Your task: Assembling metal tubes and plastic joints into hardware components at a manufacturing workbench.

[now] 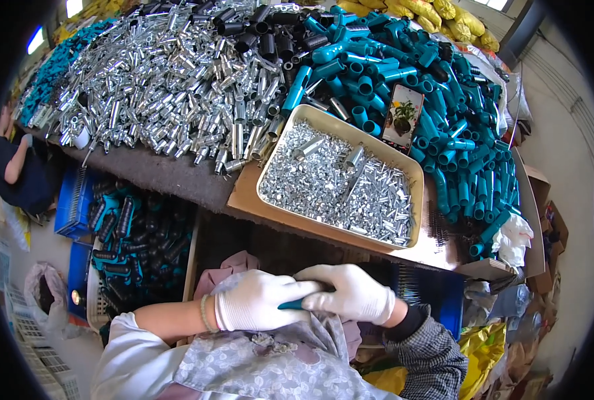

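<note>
My left hand (257, 301) and my right hand (351, 293), both in white knitted gloves, meet above my lap, just in front of the table edge. Their fingers close together around a teal plastic piece (292, 304); only a small strip of it shows between the gloves, the rest is covered. Beyond them on the table stands a cream tray (270, 200) filled with small shiny metal parts (323, 180). Two larger metal sleeves lie on top of these parts.
Silver metal tubes (170, 87) heap across the table's left, black tubes (267, 33) behind, teal plastic tubes (463, 147) on the right. A phone (403, 117) leans on the teal pile. Below left, a crate holds black-and-teal handles (133, 247). Another person (20, 167) is at far left.
</note>
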Tool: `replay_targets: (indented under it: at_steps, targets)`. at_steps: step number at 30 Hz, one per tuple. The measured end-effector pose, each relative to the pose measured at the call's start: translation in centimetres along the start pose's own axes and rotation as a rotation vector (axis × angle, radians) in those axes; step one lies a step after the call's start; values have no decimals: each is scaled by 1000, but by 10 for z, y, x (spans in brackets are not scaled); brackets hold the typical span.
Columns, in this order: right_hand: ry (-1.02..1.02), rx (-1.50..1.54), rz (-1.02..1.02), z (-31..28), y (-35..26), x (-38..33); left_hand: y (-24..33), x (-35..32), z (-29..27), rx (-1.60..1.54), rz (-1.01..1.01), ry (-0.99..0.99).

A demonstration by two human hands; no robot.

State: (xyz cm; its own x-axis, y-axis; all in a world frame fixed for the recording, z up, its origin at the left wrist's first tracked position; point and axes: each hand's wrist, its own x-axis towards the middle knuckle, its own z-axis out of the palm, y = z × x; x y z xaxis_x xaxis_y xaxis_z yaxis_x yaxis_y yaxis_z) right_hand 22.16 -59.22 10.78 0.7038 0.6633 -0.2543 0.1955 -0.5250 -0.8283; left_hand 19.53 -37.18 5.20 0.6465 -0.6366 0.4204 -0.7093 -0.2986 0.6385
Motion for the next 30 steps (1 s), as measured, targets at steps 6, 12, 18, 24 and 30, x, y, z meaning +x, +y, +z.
replay_targets:
  at_steps: [6,12,18,24,30]
  targets:
    - [712,-522,-280,-86,30,54,-5,3,-14,-23,-77,99]
    - [519,-797,230,-103,22,109,-8,3,-17,20,-132,135]
    - [556,-652,94,-105,30,108,-8,1,-16,1,-154,134]
    - [630,-353,-234,-69,2,64,-10,-9,-23,74,-195,136]
    - [141,-469,-517,-19,-12,35,-10,-7,-23,104,-182,75]
